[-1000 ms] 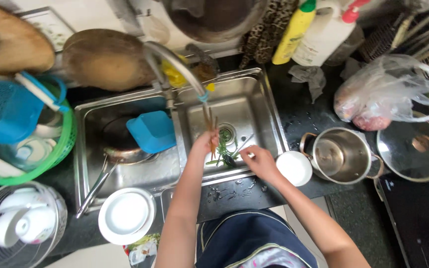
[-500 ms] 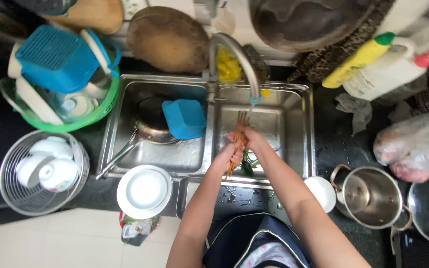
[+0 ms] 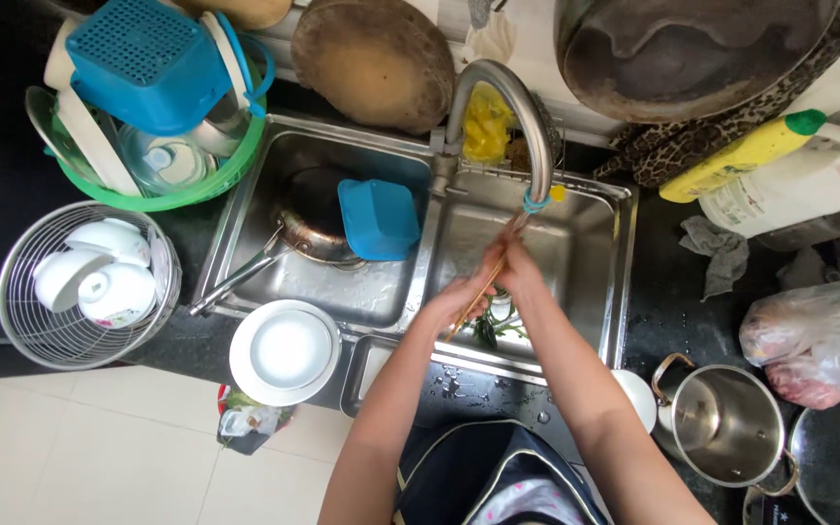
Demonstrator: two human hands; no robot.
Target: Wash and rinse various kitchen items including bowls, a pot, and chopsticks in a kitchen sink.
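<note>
My left hand (image 3: 461, 295) and my right hand (image 3: 517, 273) are pressed together over the right basin of a steel double sink (image 3: 590, 194), under the curved tap (image 3: 522, 107). Between the palms lie thin brown chopsticks (image 3: 486, 284), angled up toward the spout. Green vegetable scraps (image 3: 490, 326) sit in the basin just below my hands. Whether water runs from the tap is too hard to see.
The left basin holds a pan (image 3: 303, 228) and a blue tub (image 3: 378, 218). White plates (image 3: 284, 352) rest on the front edge. A wire basket of bowls (image 3: 89, 282) and a green basket (image 3: 138, 126) stand left; a steel pot (image 3: 726, 423), bags and bottles right.
One second ago my hands were apart over the basin. They came together on the chopsticks under the tap. My view has shifted, so the sink sits further right in the picture.
</note>
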